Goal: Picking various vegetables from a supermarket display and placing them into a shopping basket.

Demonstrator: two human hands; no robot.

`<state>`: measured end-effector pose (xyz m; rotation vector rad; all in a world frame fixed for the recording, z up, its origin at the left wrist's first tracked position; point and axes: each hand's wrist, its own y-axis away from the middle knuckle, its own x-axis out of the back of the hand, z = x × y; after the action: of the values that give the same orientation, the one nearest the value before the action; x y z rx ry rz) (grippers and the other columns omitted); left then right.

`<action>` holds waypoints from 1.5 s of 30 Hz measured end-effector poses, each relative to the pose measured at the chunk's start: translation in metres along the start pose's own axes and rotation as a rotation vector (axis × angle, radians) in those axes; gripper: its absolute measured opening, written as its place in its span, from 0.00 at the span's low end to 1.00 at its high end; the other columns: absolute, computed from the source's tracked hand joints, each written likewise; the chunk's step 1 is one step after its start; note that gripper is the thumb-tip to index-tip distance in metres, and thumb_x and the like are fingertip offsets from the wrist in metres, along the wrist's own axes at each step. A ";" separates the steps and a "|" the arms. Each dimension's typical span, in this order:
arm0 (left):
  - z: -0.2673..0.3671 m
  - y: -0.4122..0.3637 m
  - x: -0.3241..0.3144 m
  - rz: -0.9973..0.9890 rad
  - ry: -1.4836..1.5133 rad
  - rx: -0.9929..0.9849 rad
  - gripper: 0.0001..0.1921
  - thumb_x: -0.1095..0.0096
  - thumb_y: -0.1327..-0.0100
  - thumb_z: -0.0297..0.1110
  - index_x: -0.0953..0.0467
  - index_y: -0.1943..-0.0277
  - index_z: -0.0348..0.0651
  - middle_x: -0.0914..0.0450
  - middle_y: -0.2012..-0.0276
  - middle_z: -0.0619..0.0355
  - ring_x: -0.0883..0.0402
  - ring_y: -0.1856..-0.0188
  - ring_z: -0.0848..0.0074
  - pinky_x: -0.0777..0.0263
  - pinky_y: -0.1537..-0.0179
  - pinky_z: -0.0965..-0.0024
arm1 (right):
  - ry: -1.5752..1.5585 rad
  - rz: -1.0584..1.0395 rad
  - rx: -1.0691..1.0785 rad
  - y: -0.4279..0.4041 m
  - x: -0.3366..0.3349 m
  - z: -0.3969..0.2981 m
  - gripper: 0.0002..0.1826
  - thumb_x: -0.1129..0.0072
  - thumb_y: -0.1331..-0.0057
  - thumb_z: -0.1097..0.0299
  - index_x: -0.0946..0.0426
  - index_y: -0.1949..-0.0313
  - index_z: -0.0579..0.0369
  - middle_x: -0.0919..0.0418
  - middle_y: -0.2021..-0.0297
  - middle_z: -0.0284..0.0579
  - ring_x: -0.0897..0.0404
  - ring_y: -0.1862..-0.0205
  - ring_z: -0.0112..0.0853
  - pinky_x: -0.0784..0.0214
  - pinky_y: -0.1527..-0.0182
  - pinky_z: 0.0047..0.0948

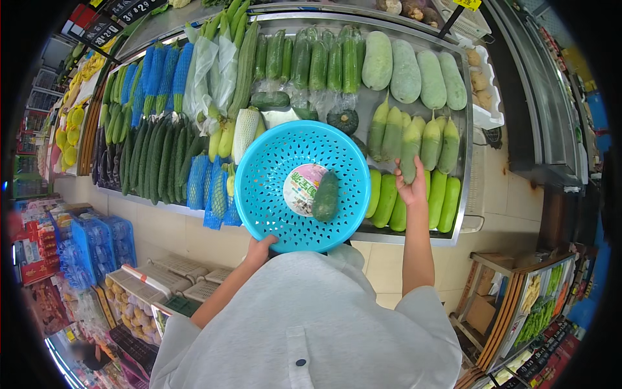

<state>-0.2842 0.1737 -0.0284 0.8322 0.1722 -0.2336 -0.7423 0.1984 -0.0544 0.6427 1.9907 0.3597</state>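
My left hand (261,250) grips the near-left rim of a turquoise plastic colander (359,194), thumb over the edge. In the colander, partly over a printed round label (297,190), lies one dark green oblong vegetable (325,197). My right hand (412,185) has its fingers around the lower end of a green radish (411,143), whose pale yellow-green top points away from me. Other green radishes (431,143) lie on both sides of it. Smooth light-green gourds (437,194) lie below and beside that hand, some hidden by the forearm.
The metal display tray (461,214) also holds winter melons (406,70), wrapped cucumbers (318,65), a dark pumpkin (343,121), dark cucumbers (154,158) and blue-netted gourds (197,180). Crates of potatoes (131,309) stand at lower left, a wooden-framed vegetable stand (505,316) at lower right.
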 end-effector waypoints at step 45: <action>0.042 0.027 -0.003 0.041 0.250 -0.013 0.35 0.47 0.48 0.21 0.42 0.34 0.37 0.29 0.41 0.45 0.26 0.42 0.52 0.28 0.41 0.45 | 1.128 -0.764 0.125 0.094 -0.164 0.103 0.42 0.32 0.48 0.62 0.39 0.33 0.46 0.36 0.39 0.59 0.33 0.37 0.46 0.38 0.37 0.40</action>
<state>-0.2769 0.1606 0.0192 0.8496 0.3901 -0.0891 -0.5619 0.1786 0.0612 -0.4209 3.1347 0.1039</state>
